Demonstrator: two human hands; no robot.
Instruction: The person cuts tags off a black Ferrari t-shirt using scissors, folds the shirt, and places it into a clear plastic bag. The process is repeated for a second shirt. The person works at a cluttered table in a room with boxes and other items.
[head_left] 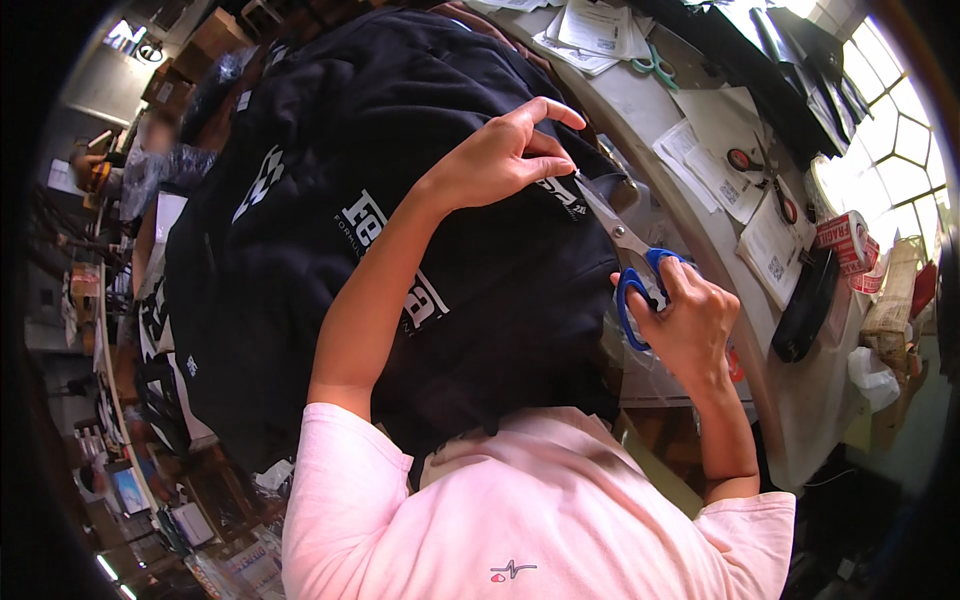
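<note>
Dark garments with white printing (290, 270) lie in a large heap across the middle. Over its far right part, my left hand (490, 160) is closed in a pinch, thumb and finger meeting beside a white print. Whatever is between those fingertips is too small to make out. My right hand (695, 325) grips a pair of scissors (622, 234) by its blue handles. The scissors' blades point up and left, and their tips come close to my left fingertips.
Along the right runs a pale table (690, 205) with stacked papers (590, 28), green-handled scissors (657, 68) and dark-handled scissors (765, 180). Red-and-white tape rolls (845, 240) and a long black object (806, 305) lie near its right edge. A person (160, 140) is at the far left.
</note>
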